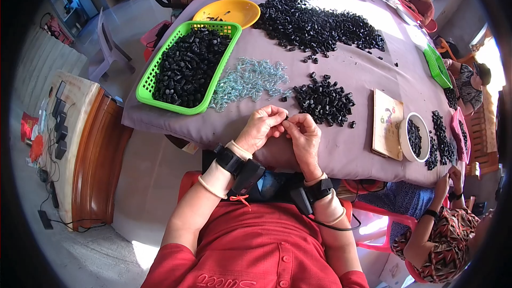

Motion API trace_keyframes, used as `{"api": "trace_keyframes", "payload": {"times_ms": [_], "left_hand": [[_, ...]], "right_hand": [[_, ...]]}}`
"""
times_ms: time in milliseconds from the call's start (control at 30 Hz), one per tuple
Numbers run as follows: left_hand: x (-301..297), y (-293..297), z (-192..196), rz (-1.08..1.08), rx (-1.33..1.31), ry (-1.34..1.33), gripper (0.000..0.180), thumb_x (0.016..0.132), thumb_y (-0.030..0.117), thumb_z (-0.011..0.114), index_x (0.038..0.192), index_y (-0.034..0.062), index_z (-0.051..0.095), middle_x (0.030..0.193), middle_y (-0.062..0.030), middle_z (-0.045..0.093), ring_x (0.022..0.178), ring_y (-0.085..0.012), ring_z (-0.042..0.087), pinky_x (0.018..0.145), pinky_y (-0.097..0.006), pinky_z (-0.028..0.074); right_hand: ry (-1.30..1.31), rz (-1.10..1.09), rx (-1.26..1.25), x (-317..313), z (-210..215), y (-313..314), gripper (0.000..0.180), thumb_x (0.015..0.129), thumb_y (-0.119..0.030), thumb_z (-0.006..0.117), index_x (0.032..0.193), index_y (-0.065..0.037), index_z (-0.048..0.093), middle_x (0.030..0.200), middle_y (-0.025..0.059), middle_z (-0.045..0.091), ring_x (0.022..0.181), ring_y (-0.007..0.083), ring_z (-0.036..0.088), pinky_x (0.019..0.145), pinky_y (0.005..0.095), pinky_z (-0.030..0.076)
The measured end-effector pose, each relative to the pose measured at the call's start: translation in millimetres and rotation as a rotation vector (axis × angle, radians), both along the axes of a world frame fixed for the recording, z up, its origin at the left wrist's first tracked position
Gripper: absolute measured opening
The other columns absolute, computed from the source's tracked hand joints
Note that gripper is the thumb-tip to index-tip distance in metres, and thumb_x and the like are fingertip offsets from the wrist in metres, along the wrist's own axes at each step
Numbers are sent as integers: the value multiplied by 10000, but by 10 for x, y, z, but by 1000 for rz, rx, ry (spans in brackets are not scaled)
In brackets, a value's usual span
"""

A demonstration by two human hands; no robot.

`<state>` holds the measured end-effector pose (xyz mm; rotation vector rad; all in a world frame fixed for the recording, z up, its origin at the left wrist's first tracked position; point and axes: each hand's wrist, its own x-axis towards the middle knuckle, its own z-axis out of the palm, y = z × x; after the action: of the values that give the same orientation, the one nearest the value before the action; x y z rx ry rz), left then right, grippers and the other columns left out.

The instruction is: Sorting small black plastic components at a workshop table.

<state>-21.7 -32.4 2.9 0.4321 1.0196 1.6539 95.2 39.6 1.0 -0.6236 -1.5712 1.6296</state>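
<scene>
Both hands meeting at the table's (368,74) near edge, small pile of caps (324,101) just behind them, basket (146,88) of caps at the left edge, beads (248,81) between, board (388,124) and bowl (405,152) toward the right.

Red short-sleeved shirt, black strapped wrist devices, pale bangles on both forearms.

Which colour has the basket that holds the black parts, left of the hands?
Bright green basket, seen in the head view.

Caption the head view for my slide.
Both hands pinch a small black part at the table edge, beside a green basket.
</scene>
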Motion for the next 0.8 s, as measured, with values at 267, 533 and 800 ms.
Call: {"api": "trace_keyframes", "payload": {"times_ms": [267,533,800], "left_hand": [[-68,-17,-6,-62,56,-91,135,890,159,547,965,55,586,749,-6,591,586,-84,531,537,-193,427],[-45,-27,-78,265,171,-236,122,886,122,543,969,40,576,805,-53,591,657,-116,546,562,-232,441],[-11,-53,-65,260,189,-247,110,885,101,540,965,34,572,823,-64,583,668,-122,542,569,-233,445]], "right_hand": [[-64,124,-117,-48,80,164,168,744,-54,711,758,-46,544,668,-17,569,552,28,499,465,175,417],[-338,-50,573,-238,93,248,107,829,-93,562,918,-37,546,818,132,569,694,268,578,580,352,481],[-695,-70,837,-408,174,273,169,817,-117,539,968,-42,529,912,189,553,769,371,590,628,441,476]]}}
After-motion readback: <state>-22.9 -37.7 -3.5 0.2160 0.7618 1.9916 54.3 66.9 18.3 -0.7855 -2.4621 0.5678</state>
